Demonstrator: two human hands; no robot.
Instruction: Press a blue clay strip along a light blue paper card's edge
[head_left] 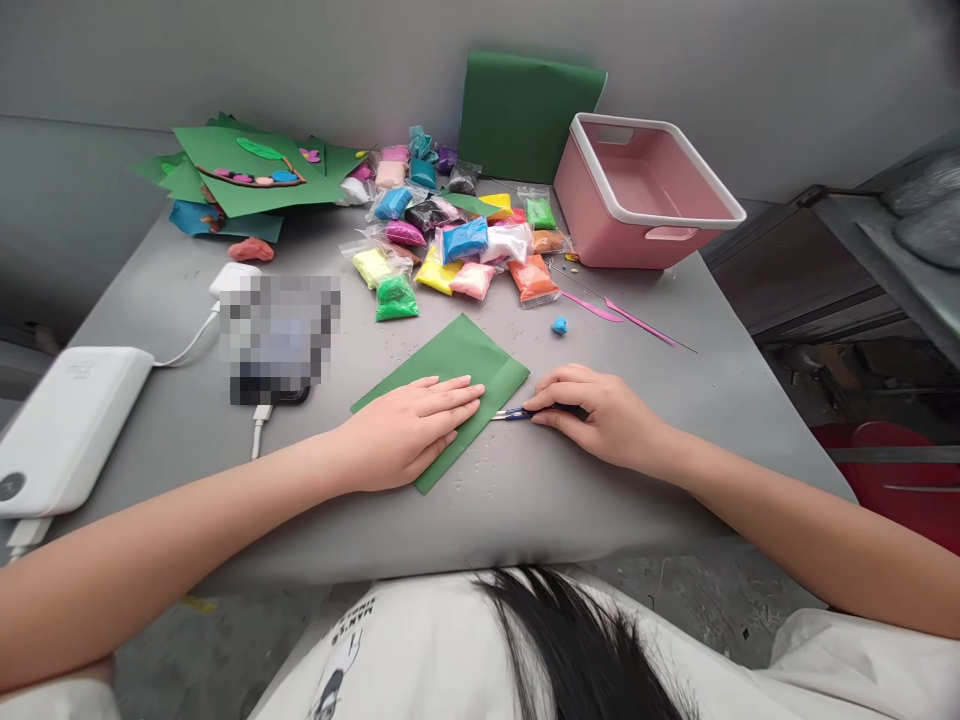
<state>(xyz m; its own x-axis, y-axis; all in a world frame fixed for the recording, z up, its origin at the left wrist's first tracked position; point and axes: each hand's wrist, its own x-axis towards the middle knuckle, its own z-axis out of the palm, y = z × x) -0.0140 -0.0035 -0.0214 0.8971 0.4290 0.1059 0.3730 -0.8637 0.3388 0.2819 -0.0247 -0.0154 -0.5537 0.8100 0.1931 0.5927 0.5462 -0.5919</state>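
A sheet of green paper (457, 365), seemingly folded, lies at a slant on the grey table. My left hand (420, 425) rests flat on it, fingers stretched out and pointing right. From the other side, my right hand (592, 410) is closed around a dark blue utility knife (516, 413). Its blade meets the paper's lower right edge, just past my left fingertips; whether the tip is under the paper or between its layers I cannot tell. Most of the handle is hidden in my fingers. A small blue clay lump (559, 326) sits beyond my right hand.
Several bags of coloured clay (465, 240) are heaped behind the paper. Decorated green sheets (247, 170) lie back left, near a blurred phone (281, 335) and a white power bank (82, 425). Pink tools (637, 320) lie before a pink basket (622, 235); a green sheet (525, 115) leans behind.
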